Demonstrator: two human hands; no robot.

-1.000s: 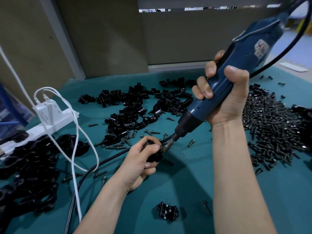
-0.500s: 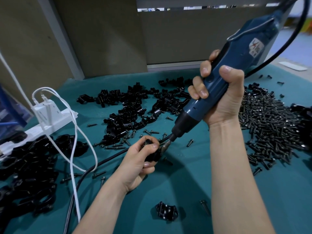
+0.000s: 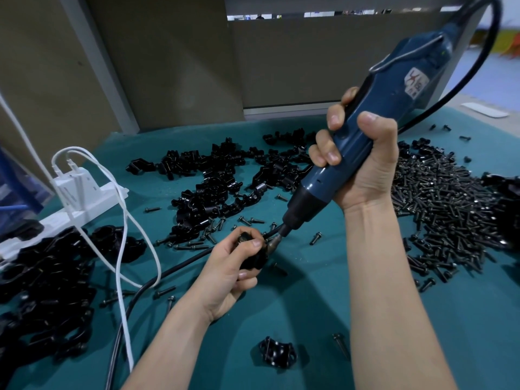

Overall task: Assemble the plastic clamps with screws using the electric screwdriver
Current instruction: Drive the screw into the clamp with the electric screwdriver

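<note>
Midway, by the look of it. Left of the left hand (image 3: 228, 274), a heap of black clamps (image 3: 45, 291) is lying, possibly finished ones; cannot confirm. The left hand is pinching one clamp (image 3: 254, 258) low over the tabletop (image 3: 309, 305). The right hand (image 3: 368, 170) is gripping the electric screwdriver (image 3: 374, 116), whose bit is meeting that clamp; a screw is likely going in. Beyond both hands, loose clamp parts (image 3: 213, 192) are waiting. Right of the right hand, a large screw pile (image 3: 450, 215) is suggesting plenty left.

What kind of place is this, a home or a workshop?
Probably an assembly bench in a workshop or small factory: a heap of black screws, piles of identical black plastic clamps, and a corded electric screwdriver gripped in the right hand.
</note>
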